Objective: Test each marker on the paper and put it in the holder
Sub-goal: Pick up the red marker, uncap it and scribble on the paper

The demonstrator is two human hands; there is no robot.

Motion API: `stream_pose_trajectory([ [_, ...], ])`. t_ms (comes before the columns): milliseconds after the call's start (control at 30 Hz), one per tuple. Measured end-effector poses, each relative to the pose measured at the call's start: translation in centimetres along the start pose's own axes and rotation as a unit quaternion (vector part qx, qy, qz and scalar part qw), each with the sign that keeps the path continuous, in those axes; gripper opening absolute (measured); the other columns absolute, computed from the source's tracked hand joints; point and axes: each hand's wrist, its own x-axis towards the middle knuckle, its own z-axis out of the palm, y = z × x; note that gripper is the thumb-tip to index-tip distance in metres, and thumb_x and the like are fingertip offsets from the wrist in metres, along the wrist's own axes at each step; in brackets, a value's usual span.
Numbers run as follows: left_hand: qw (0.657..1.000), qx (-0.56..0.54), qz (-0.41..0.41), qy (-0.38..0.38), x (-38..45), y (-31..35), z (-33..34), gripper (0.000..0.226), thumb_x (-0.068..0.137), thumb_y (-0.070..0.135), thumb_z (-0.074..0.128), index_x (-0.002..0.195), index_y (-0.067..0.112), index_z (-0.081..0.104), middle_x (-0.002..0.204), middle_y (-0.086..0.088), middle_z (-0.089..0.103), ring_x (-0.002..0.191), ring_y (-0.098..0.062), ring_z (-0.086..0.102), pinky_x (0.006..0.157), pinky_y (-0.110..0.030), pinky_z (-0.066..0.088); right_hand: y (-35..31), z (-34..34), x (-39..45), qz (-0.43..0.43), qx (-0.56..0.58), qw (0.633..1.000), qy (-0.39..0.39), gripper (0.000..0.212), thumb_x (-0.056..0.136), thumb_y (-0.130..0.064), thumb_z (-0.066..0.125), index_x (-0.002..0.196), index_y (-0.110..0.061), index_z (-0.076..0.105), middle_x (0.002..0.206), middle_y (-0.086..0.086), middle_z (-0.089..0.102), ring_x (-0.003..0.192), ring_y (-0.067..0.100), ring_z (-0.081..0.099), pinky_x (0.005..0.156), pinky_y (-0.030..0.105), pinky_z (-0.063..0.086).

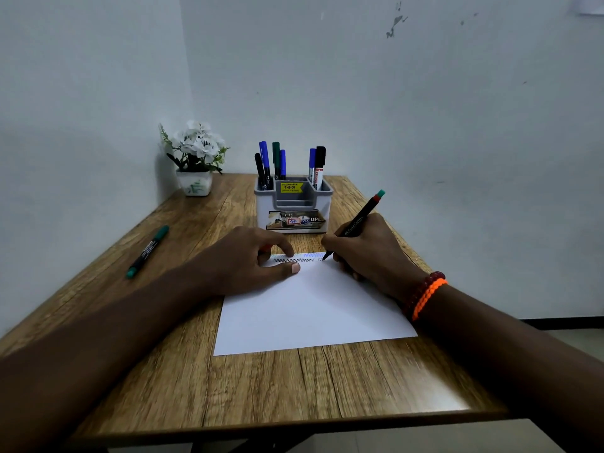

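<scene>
A white sheet of paper (313, 315) lies on the wooden table, with squiggle marks along its far edge. My right hand (369, 253) grips a black marker (358, 220) that has a green end; its tip touches the paper's far right part. My left hand (251, 259) rests on the paper's far left corner, fingers curled, with something small and red partly hidden under them. Just beyond the paper stands a grey holder (294, 204) with several capped markers upright in it. Another green-capped marker (147, 251) lies on the table to the left.
A white pot of white flowers (195, 161) stands in the table's far left corner against the wall. The table's front edge (261, 426) runs close below the paper. Walls close off the back and left.
</scene>
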Motion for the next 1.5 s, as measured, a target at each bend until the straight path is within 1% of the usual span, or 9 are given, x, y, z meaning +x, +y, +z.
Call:
stream_pose_trajectory([
  [100, 1.0, -0.002, 0.0, 0.001, 0.0, -0.1, 0.0, 0.029, 0.091, 0.055, 0.07, 0.109, 0.032, 0.074, 0.058, 0.008, 0.049, 0.053, -0.008, 0.045, 0.053, -0.023, 0.033, 0.0, 0.0, 0.0, 0.001, -0.001, 1.0, -0.003, 0.026, 0.086, -0.021, 0.079, 0.072, 0.0, 0.074, 0.061, 0.019, 0.069, 0.04, 0.017, 0.054, 0.039, 0.026, 0.045],
  [267, 1.0, -0.001, -0.001, -0.001, 0.0, 0.0, 0.0, 0.031, 0.091, 0.056, 0.069, 0.111, 0.033, 0.074, 0.059, 0.005, 0.051, 0.054, -0.008, 0.046, 0.053, -0.023, 0.033, 0.2, 0.0, 0.2, 0.007, 0.005, 1.0, 0.007, 0.026, 0.086, -0.022, 0.079, 0.074, 0.0, 0.074, 0.061, 0.018, 0.07, 0.041, 0.021, 0.056, 0.042, 0.031, 0.048],
  [433, 1.0, -0.001, -0.001, -0.002, -0.1, 0.1, -0.1, 0.029, 0.091, 0.054, 0.069, 0.11, 0.032, 0.074, 0.058, 0.006, 0.05, 0.053, -0.009, 0.046, 0.051, -0.019, 0.031, 0.1, 0.0, 0.2, 0.008, -0.001, 1.0, 0.008, 0.026, 0.085, -0.021, 0.079, 0.075, 0.001, 0.074, 0.055, 0.009, 0.065, 0.038, 0.015, 0.054, 0.04, 0.027, 0.046],
  [767, 1.0, -0.002, -0.007, -0.005, -0.1, 0.4, -0.2, 0.03, 0.091, 0.054, 0.069, 0.11, 0.032, 0.074, 0.061, -0.002, 0.055, 0.054, -0.008, 0.046, 0.053, -0.022, 0.033, 0.4, -0.1, 0.5, 0.003, -0.012, 1.0, 0.023, 0.024, 0.086, -0.023, 0.081, 0.078, -0.001, 0.075, 0.056, 0.003, 0.066, 0.037, 0.006, 0.054, 0.041, 0.024, 0.044],
  [867, 1.0, 0.002, -0.006, -0.004, -0.1, 0.3, -0.2, 0.03, 0.091, 0.055, 0.069, 0.11, 0.032, 0.074, 0.062, -0.005, 0.057, 0.054, -0.008, 0.047, 0.051, -0.018, 0.031, 0.6, -0.1, 0.7, 0.0, -0.02, 1.0, 0.023, 0.025, 0.085, -0.027, 0.082, 0.081, -0.003, 0.075, 0.061, 0.004, 0.068, 0.04, 0.005, 0.056, 0.045, 0.025, 0.046],
  [1067, 1.0, -0.002, -0.006, -0.007, -0.1, 0.2, -0.1, 0.028, 0.091, 0.054, 0.069, 0.108, 0.033, 0.073, 0.06, -0.004, 0.056, 0.053, -0.009, 0.046, 0.051, -0.018, 0.032, 0.9, -0.3, 0.7, -0.003, -0.022, 0.999, 0.03, 0.027, 0.081, -0.028, 0.082, 0.075, -0.003, 0.074, 0.056, 0.003, 0.065, 0.04, 0.008, 0.054, 0.047, 0.028, 0.045],
  [1300, 1.0, 0.002, -0.004, -0.004, 0.0, 0.3, -0.2, 0.027, 0.091, 0.053, 0.07, 0.108, 0.032, 0.074, 0.062, -0.008, 0.058, 0.053, -0.009, 0.045, 0.051, -0.018, 0.032, 1.5, -0.2, 1.5, 0.011, -0.023, 0.999, 0.039, 0.035, 0.075, -0.037, 0.083, 0.085, -0.005, 0.073, 0.072, 0.01, 0.071, 0.057, 0.021, 0.061, 0.055, 0.033, 0.05],
  [1433, 1.0, 0.004, -0.007, -0.006, -0.1, 0.3, -0.2, 0.028, 0.091, 0.054, 0.069, 0.109, 0.033, 0.074, 0.06, 0.001, 0.053, 0.054, -0.008, 0.046, 0.052, -0.02, 0.031, 1.8, -0.2, 1.6, 0.016, -0.027, 0.999, 0.038, 0.039, 0.075, -0.039, 0.084, 0.09, -0.005, 0.073, 0.076, 0.011, 0.072, 0.061, 0.022, 0.064, 0.056, 0.032, 0.051],
  [1500, 1.0, 0.005, -0.007, -0.006, -0.1, 0.3, -0.2, 0.028, 0.091, 0.054, 0.069, 0.109, 0.033, 0.074, 0.062, -0.003, 0.055, 0.054, -0.008, 0.046, 0.053, -0.021, 0.033, 1.8, -0.2, 1.6, 0.016, -0.029, 0.999, 0.041, 0.039, 0.075, -0.039, 0.084, 0.09, -0.006, 0.073, 0.076, 0.01, 0.072, 0.063, 0.022, 0.065, 0.056, 0.032, 0.051],
])
